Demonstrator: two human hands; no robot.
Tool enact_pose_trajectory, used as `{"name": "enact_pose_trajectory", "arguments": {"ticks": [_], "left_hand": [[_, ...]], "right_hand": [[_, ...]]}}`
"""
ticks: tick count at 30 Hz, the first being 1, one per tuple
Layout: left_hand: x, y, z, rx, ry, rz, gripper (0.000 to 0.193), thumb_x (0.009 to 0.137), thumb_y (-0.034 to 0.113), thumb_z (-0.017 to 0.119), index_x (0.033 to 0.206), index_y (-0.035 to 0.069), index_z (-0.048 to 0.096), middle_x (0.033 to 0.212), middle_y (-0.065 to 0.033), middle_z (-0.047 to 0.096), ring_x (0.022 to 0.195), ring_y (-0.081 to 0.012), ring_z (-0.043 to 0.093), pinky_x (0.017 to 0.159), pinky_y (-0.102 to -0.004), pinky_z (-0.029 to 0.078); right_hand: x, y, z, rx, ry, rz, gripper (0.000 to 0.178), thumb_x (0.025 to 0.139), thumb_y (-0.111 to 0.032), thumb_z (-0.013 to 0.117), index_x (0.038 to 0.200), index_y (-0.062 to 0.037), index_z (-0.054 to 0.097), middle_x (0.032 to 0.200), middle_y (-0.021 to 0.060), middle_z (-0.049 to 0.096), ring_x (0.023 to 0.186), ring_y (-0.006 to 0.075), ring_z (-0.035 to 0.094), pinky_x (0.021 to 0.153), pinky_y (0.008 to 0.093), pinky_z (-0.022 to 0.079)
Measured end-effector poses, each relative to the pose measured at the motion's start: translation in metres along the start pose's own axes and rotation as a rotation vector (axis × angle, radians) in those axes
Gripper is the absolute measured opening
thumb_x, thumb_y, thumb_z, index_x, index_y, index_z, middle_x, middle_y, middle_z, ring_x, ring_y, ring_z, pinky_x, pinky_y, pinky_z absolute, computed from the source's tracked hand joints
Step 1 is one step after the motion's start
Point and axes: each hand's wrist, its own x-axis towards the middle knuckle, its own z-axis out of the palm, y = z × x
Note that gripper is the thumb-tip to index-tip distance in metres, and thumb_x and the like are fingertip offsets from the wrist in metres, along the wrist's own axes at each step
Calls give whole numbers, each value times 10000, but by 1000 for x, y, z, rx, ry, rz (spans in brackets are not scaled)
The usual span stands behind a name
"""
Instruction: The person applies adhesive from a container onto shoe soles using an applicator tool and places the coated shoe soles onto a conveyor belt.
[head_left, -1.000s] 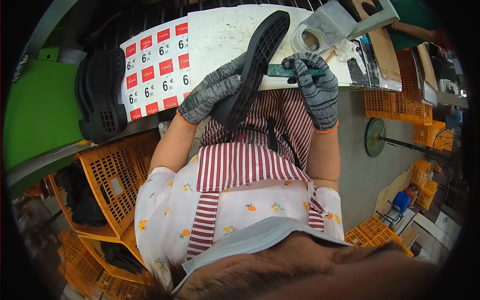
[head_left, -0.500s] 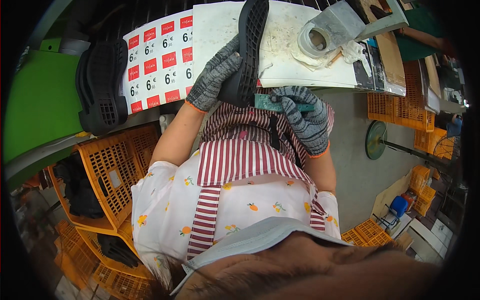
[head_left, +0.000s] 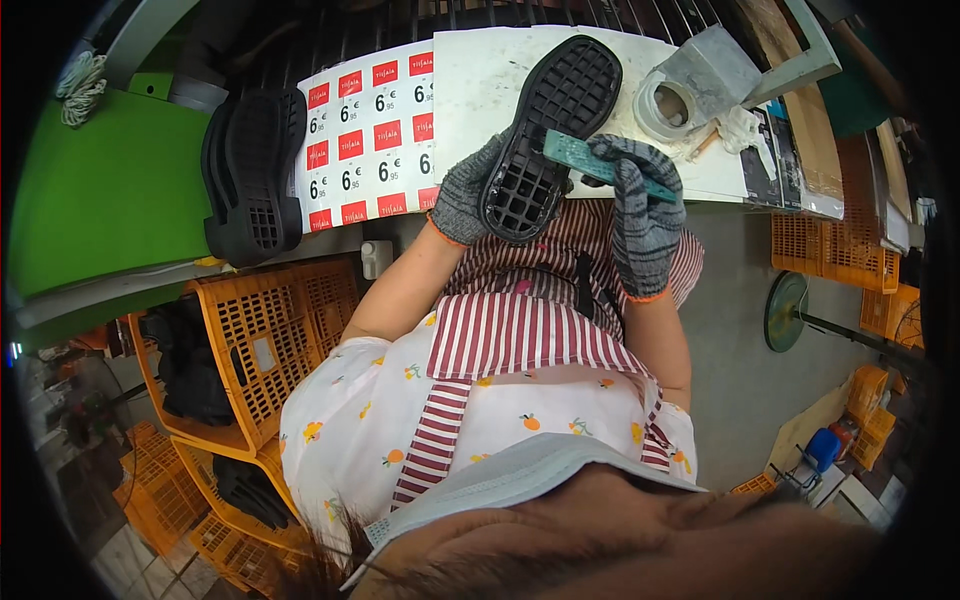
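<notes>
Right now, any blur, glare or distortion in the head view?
Head view: fisheye bends the green table, corners black; hair at the bottom blurred; sole and right hand fairly crisp; no strong glare on the white board.

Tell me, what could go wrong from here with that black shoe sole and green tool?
The left hand grips the black shoe sole along one side, so it might twist if the green tool in the right hand presses hard.
Its lower end juts past the white sheet over the striped apron, so if it slipped, it could fall.
The open tub stands just beyond the right hand, so a careless swing might knock it over.
</notes>
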Motion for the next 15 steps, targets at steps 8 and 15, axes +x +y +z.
{"name": "enact_pose_trajectory", "arguments": {"ticks": [8, 15], "left_hand": [[1, 2, -13, 59, 111, 127, 385, 921, 214, 345, 1247, 12, 380, 1201, -168, 469, 1075, -260, 490, 936, -388, 405], [-1, 7, -21, 85, 179, 154, 384, 915, 242, 365, 1219, 14, 418, 1203, -169, 471, 1092, -270, 476, 941, -399, 392]], "right_hand": [[-12, -8, 11, -67, -190, 24, 190, 849, -29, 500, 1030, 18, 536, 962, 97, 605, 919, 143, 564, 821, 262, 441], [-17, -17, 9, -17, -379, 154, 189, 833, -23, 524, 1019, 4, 543, 973, 88, 603, 925, 145, 567, 817, 263, 446]]}}
